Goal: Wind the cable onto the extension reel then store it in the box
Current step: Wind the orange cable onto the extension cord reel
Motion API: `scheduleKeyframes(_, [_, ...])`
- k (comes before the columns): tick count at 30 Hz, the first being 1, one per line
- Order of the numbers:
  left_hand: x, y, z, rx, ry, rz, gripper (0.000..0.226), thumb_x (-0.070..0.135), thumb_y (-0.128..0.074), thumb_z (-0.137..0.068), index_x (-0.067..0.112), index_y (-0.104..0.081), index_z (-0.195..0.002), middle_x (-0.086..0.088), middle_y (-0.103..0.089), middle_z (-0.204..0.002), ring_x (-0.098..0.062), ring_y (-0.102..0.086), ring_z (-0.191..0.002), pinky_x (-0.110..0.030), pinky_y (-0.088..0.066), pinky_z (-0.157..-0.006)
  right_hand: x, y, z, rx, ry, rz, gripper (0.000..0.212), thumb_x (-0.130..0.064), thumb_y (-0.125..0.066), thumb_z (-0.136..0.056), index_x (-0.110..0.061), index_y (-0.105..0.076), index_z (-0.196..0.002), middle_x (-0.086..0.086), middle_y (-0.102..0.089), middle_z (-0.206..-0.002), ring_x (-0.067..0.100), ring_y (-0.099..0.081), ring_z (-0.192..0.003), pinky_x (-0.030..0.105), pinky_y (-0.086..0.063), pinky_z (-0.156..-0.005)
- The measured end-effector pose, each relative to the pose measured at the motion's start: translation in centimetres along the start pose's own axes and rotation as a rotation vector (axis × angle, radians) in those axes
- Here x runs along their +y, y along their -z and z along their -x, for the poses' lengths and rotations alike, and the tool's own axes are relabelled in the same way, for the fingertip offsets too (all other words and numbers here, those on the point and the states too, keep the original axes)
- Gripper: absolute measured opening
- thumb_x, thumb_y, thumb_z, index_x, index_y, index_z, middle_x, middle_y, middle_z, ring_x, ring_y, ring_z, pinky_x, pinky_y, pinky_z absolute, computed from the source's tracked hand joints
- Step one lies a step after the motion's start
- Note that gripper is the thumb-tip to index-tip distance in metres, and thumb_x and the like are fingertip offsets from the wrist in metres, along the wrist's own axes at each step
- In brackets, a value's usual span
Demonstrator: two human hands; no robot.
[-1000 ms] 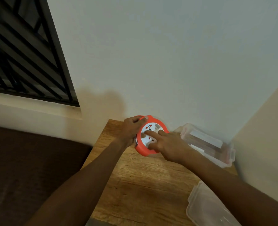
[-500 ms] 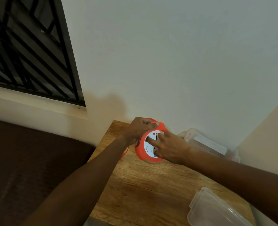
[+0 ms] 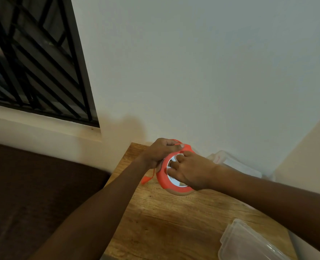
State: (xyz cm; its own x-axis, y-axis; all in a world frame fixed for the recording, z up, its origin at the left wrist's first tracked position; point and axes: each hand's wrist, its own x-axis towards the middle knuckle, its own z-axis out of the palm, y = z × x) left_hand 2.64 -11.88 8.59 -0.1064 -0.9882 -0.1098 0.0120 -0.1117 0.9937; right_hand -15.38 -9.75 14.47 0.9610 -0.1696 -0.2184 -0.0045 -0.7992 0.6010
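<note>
While the left hand (image 3: 160,152) curls round the orange extension reel (image 3: 171,177) near the desk's (image 3: 174,222) far edge to steady it, the right hand (image 3: 188,172) hooks bent fingers into its white face, apparently to turn it. A short cable (image 3: 148,178) tail hangs out at the left; the clear box (image 3: 236,163) waits by the far right corner.

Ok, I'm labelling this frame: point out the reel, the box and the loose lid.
reel (image 3: 162,177): head view, orange rim, left side.
box (image 3: 236,163): head view, clear wall.
lid (image 3: 249,243): head view, clear top.
</note>
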Motion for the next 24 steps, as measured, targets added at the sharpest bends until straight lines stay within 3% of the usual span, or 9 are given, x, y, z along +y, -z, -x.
scheduleKeyframes(2, [0.1,-0.3,0.0,0.006,-0.010,0.005,0.029,0.043,-0.078,-0.086,0.020,-0.083,-0.103,-0.011,-0.082,-0.105,-0.028,-0.080,-0.091,-0.036,-0.065,-0.075,-0.1,0.2,-0.5,0.044,-0.044,-0.002,0.038,-0.013,-0.066,-0.084,-0.005,-0.051,-0.118,0.016,-0.070,-0.097,0.034,-0.062,-0.086,0.044,-0.051,-0.078])
scheduleKeyframes(6, [-0.1,-0.5,-0.1,0.071,-0.031,0.075,0.026,0.034,-0.078,-0.092,0.014,-0.082,-0.107,-0.010,-0.082,-0.105,-0.026,-0.079,-0.095,-0.039,-0.064,-0.082,0.0,-0.2,-0.4,0.119,-0.096,0.072,0.026,-0.006,-0.062,-0.088,-0.007,-0.055,-0.113,0.012,-0.071,-0.085,0.030,-0.061,-0.078,0.039,-0.052,-0.071])
scheduleKeyframes(9, [0.1,-0.8,0.0,0.114,-0.037,0.102,0.026,0.032,-0.078,-0.092,0.011,-0.081,-0.108,-0.012,-0.082,-0.105,-0.028,-0.079,-0.095,-0.042,-0.064,-0.086,0.0,-1.0,-0.3,0.162,-0.091,0.106,0.017,0.000,-0.049,-0.093,-0.006,-0.056,-0.107,0.010,-0.071,-0.084,0.029,-0.062,-0.072,0.041,-0.050,-0.077])
scheduleKeyframes(12, [0.4,-1.2,0.2,0.135,-0.058,0.089,0.020,0.028,-0.079,-0.092,0.012,-0.083,-0.104,-0.008,-0.083,-0.098,-0.022,-0.079,-0.087,-0.032,-0.064,-0.075,0.0,-0.9,-0.9,0.191,-0.146,0.074,0.012,-0.008,-0.056,-0.088,-0.003,-0.058,-0.099,0.012,-0.069,-0.074,0.030,-0.064,-0.064,0.045,-0.046,-0.084])
scheduleKeyframes(14, [0.2,-1.5,0.4,0.151,-0.067,0.196,0.013,0.022,-0.075,-0.095,0.014,-0.084,-0.098,-0.008,-0.083,-0.091,-0.016,-0.078,-0.075,-0.026,-0.062,-0.063,1.3,-0.5,-1.2,0.183,-0.334,-0.093,0.030,-0.030,-0.062,-0.084,-0.005,-0.059,-0.100,0.007,-0.067,-0.069,0.029,-0.062,-0.062,0.040,-0.041,-0.079])
scheduleKeyframes(16, [0.1,-1.7,0.8,0.228,-0.082,0.326,0.015,0.021,-0.070,-0.100,0.012,-0.082,-0.102,-0.008,-0.083,-0.092,-0.019,-0.079,-0.074,-0.029,-0.062,-0.062,2.9,-0.2,-1.5,0.110,-0.550,-0.218,0.051,-0.055,-0.054,-0.085,-0.013,-0.056,-0.113,-0.001,-0.068,-0.075,0.024,-0.063,-0.067,0.038,-0.037,-0.078])
scheduleKeyframes(17, [0.2,-1.9,0.9,0.273,-0.093,0.339,0.018,0.023,-0.069,-0.100,0.011,-0.080,-0.107,-0.008,-0.082,-0.096,-0.022,-0.079,-0.079,-0.033,-0.064,-0.065,3.1,-0.5,-1.4,0.112,-0.613,-0.252,0.050,-0.060,-0.051,-0.085,-0.019,-0.057,-0.112,-0.004,-0.068,-0.077,0.021,-0.063,-0.069,0.038,-0.037,-0.079])
scheduleKeyframes(21, [0.2,-2.9,0.9,0.366,-0.143,0.331,0.025,0.025,-0.073,-0.098,0.007,-0.078,-0.114,-0.018,-0.080,-0.108,-0.037,-0.078,-0.094,-0.048,-0.066,-0.078,2.7,-1.4,-1.5,0.225,-0.847,-0.454,0.040,-0.066,-0.057,-0.079,-0.025,-0.056,-0.082,-0.009,-0.059,-0.069,0.012,-0.052,-0.060,0.030,-0.037,-0.068])
scheduleKeyframes(24, [0.8,-3.1,0.8,0.401,-0.214,0.339,0.011,0.022,-0.073,-0.098,0.017,-0.081,-0.103,-0.008,-0.083,-0.100,-0.029,-0.080,-0.091,-0.039,-0.067,-0.072,2.3,-1.8,-2.0,0.265,-1.054,-0.617,0.038,-0.061,-0.062,-0.073,-0.026,-0.048,-0.068,-0.012,-0.048,-0.059,0.012,-0.054,-0.058,0.026,-0.042,-0.058])
